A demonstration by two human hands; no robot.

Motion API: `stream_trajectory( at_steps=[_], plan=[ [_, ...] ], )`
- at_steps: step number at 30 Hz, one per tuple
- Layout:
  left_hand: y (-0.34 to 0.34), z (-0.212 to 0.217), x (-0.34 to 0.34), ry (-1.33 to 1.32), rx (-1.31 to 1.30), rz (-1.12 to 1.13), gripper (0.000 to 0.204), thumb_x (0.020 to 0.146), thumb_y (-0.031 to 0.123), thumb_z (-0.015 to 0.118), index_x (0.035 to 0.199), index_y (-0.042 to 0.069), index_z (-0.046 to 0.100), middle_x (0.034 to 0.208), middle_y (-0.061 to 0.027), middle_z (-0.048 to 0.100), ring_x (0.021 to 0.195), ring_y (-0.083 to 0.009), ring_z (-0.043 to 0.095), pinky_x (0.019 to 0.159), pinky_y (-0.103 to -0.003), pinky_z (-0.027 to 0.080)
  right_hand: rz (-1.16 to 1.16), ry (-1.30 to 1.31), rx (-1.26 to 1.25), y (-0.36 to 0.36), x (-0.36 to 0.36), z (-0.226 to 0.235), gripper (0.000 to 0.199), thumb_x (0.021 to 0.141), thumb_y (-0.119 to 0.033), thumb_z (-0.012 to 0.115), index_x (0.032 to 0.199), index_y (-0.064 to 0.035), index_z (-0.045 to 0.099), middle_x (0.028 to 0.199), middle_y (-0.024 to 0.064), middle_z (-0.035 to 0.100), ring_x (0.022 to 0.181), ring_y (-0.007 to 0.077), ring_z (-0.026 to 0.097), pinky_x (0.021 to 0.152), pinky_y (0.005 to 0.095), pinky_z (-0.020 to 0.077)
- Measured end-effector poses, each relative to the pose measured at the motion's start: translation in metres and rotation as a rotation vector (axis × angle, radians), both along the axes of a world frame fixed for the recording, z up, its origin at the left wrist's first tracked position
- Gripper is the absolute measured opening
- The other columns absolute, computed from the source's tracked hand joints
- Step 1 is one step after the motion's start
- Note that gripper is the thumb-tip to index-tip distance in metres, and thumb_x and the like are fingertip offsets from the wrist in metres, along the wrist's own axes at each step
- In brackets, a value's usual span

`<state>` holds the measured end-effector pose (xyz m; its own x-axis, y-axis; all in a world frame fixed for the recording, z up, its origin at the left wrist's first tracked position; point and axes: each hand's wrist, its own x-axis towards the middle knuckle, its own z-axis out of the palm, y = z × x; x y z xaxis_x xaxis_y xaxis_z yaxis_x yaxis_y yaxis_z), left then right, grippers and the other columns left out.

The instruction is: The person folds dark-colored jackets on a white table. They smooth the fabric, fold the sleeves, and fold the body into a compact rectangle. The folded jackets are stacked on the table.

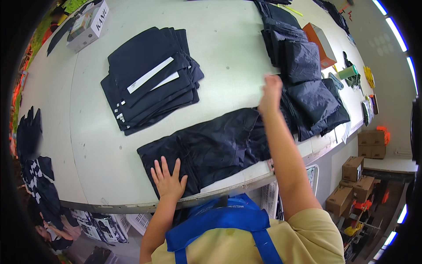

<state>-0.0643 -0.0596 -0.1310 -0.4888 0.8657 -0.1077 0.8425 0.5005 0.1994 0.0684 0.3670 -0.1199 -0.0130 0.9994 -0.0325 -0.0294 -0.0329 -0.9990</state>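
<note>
A long black garment (220, 145) of thin, slightly shiny cloth lies crumpled along the near edge of the table. My left hand (169, 181) rests flat on its left end, fingers spread. My right hand (271, 93) is past the garment's far edge, beside stacked black garments (310, 94). Its fingers are curled in; whatever they may hold is hidden. My right forearm covers part of the garment's right end. Farther off to the left, a neat stack of folded dark cloth pieces (149, 57) has white paper strips on it.
The pale table (228, 44) bears a white carton (90, 26) at the far left, plus an orange box (319, 46) and a green roll (348, 72) on the right. Dark clothing (33, 145) hangs over the left edge. Cardboard boxes (351, 189) stand below right; white crates (270, 198) sit under the table.
</note>
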Motion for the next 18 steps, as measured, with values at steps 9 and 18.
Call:
stream_trajectory(
  at_steps=[9, 18],
  plan=[
    [-0.004, -0.008, -0.002, 0.067, -0.027, -0.016, 0.069, 0.075, 0.040, 0.068, 0.139, 0.024, 0.046, 0.152, -0.0218, 0.022, 0.139, -0.0473, 0.017, 0.112, -0.060, 0.012, -0.544, 1.192, -0.521, 0.163, 0.005, -0.036, 0.104, 0.063, -0.069, 0.075, 0.131, -0.0010, 0.035, 0.131, 0.0036, 0.039, 0.119, 0.0179, 0.038, 0.099, 0.0344, 0.0350],
    [-0.005, -0.011, 0.000, 0.068, 0.018, -0.004, 0.066, 0.075, 0.038, 0.068, 0.136, 0.024, 0.049, 0.151, -0.0206, 0.026, 0.138, -0.0475, 0.020, 0.111, -0.061, 0.014, -0.652, 0.939, -0.310, 0.148, 0.042, 0.005, 0.059, 0.084, -0.036, 0.066, 0.127, -0.0014, 0.045, 0.127, 0.0116, 0.048, 0.121, 0.0244, 0.044, 0.101, 0.0410, 0.0370]
  ],
)
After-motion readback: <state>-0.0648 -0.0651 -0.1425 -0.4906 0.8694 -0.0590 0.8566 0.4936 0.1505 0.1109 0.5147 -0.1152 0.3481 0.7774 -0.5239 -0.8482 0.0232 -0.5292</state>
